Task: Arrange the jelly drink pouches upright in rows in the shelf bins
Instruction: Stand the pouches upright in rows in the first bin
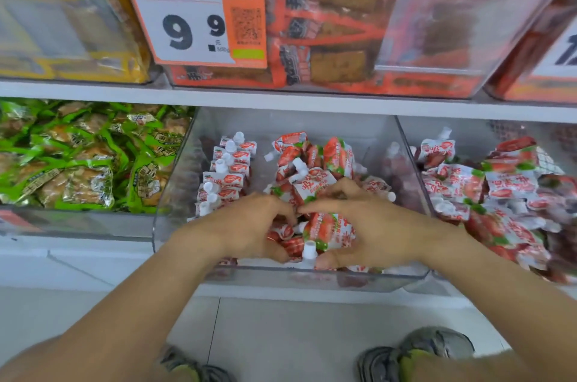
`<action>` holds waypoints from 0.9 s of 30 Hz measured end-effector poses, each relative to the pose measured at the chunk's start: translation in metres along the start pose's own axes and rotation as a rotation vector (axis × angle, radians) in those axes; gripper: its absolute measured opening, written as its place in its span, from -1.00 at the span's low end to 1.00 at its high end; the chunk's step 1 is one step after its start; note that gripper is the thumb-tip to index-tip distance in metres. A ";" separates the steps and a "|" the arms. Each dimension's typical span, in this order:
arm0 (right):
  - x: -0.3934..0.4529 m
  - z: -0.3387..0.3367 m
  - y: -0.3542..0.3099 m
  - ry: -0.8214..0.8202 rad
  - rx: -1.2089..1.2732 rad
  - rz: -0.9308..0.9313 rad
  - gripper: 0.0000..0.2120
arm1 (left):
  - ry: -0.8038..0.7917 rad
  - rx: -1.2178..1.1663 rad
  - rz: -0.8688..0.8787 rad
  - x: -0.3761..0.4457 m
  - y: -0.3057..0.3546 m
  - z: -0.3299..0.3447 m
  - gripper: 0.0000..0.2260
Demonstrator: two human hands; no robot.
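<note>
**Hands in the jelly bin**

Above the tiled floor (pixel 281 335), in the clear shelf bin (pixel 312 280), left hand (pixel 249 225) and right hand (pixel 368 225) curled their fingers around a strawberry jelly pouch (pixel 327 230) lying spout-toward-camera. Behind-left, a pouch row (pixel 224 169) stood upright.

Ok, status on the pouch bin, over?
Left hand and right hand both in the middle bin, gathering loose strawberry pouches. One upright row on the bin's left. Jumbled pile behind still unsorted.

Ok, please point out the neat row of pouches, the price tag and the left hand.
row of pouches (pixel 225 174), head view, on an upright pouch mid-row.
price tag (pixel 187 19), head view, on its white part.
left hand (pixel 249 225), head view, on its back.
</note>
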State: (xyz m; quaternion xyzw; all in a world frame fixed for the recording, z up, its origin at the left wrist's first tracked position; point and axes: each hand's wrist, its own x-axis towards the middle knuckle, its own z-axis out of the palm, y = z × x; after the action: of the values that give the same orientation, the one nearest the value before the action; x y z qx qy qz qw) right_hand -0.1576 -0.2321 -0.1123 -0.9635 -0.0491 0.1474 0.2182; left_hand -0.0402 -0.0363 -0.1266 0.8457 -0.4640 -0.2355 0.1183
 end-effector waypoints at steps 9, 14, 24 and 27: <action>0.009 0.027 -0.017 0.170 -0.075 0.021 -0.44 | 0.024 -0.065 0.091 0.000 -0.014 -0.002 -0.76; -0.009 0.022 -0.005 0.266 -0.131 -0.008 -0.68 | 0.156 -0.025 0.059 -0.001 -0.023 0.004 -0.71; 0.010 -0.035 0.007 0.634 0.008 0.123 -0.73 | 0.226 -0.039 0.077 -0.006 -0.019 -0.005 -0.78; 0.021 -0.033 -0.003 0.694 -0.266 0.206 -0.68 | 0.221 -0.059 0.076 -0.006 -0.020 -0.006 -0.76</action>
State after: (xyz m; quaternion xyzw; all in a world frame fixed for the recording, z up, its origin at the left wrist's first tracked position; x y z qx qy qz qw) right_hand -0.1280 -0.2392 -0.0883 -0.9759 0.1060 -0.1738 0.0791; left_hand -0.0255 -0.0205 -0.1281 0.8445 -0.4727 -0.1497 0.2026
